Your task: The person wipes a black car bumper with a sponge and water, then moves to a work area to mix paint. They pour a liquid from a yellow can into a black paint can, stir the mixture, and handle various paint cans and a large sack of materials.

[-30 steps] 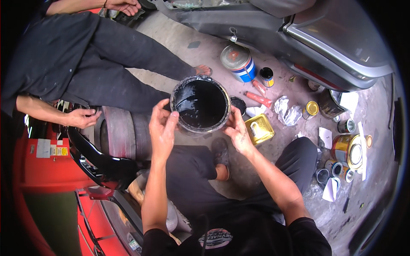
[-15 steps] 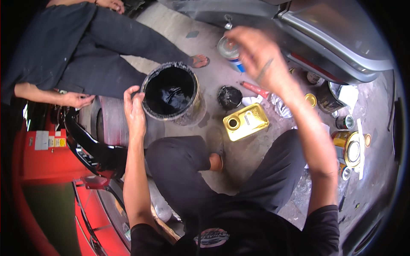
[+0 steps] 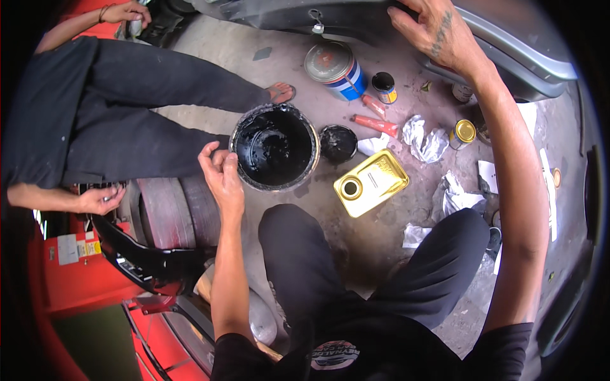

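A dark bucket coated inside with wet-looking black paint is in front of me, slightly left of centre. At its left rim, my left hand is closed with fingers bent against the edge. My right hand is raised far right, over the grey car bumper; thumb and forefinger are apart, nothing shows between them, and the other fingertips are partly cut off. To the bucket's right are a small black-coated tub and a gold rectangular can with an uncapped spout.
Beyond stand a blue-and-white paint can and a small dark-topped tin. Red tubes, crumpled paper and a gold-lidded tin lie rightward. A co-worker's leg reaches close to the bucket.
My right hand has swung up and right, away from above the blue-and-white can. The view has shifted, and the bucket's mouth now faces me more directly. My left hand stays at its rim.
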Demonstrator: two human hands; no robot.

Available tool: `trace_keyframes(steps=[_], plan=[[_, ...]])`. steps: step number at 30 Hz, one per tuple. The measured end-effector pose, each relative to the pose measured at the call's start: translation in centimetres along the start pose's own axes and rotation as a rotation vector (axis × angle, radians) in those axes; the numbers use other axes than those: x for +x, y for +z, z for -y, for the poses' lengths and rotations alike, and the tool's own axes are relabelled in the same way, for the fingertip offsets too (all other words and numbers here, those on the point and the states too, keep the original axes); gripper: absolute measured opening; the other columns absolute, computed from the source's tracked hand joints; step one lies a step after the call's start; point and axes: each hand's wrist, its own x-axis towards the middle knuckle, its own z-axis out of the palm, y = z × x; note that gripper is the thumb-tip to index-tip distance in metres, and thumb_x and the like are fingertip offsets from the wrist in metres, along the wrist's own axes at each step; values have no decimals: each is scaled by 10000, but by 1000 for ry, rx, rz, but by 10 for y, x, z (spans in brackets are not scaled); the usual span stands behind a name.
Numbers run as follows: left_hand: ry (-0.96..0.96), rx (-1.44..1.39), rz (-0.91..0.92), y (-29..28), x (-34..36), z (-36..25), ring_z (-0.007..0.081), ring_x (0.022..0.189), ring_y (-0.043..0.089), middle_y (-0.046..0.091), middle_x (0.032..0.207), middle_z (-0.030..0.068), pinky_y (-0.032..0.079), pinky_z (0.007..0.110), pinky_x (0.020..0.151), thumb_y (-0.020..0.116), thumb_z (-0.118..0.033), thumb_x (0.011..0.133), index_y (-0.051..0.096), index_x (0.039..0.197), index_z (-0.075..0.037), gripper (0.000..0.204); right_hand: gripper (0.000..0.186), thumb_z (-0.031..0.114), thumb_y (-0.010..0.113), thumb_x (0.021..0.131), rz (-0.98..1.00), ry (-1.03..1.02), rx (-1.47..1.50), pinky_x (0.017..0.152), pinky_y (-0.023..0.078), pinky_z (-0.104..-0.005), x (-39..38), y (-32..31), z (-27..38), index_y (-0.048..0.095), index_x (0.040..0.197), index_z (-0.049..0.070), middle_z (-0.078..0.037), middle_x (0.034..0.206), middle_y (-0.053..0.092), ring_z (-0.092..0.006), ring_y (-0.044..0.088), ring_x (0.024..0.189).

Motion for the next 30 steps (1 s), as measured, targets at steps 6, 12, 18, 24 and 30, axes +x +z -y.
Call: trace_keyframes(steps=[6,12,18,24,30], plan=[[16,-145,102,3,18,-2,142,878,533,609,1004,92,451,292,816,630,-68,973,377,1410,-20,507,362,107,569,946,160,236,-52,1068,488,-390,-7,-15,-3,669,1282,15,-181,1282,698,-327,666,1204],[-110,-123,254,-57,35,-70,148,875,521,596,1018,99,457,288,786,648,-72,959,390,1412,-12,524,381,245,613,1010,268,798,489,1024,519,-410,-25,10,129,673,1293,-3,-175,1253,711,-275,667,1184],[-182,-114,498,-82,19,-145,136,904,516,574,1058,85,440,289,814,629,-126,1021,380,1430,-30,489,740,454,601,1063,93,1609,1160,967,568,-378,-67,-13,316,385,1585,-25,-132,1296,675,-216,648,1178],[-228,-119,712,-120,-7,-246,154,915,519,558,1082,99,453,304,819,641,-110,1015,385,1411,-25,479,786,575,520,1058,73,1750,1184,974,569,-407,-17,-114,411,347,1624,59,-195,1370,637,-274,641,1203],[-222,-215,975,-109,-32,-335,199,992,591,623,1098,153,493,346,881,742,-206,966,446,1376,1,546,759,540,551,1059,-298,1961,1030,979,574,-426,-24,-226,475,392,1589,22,-211,1389,626,-298,667,1179]])
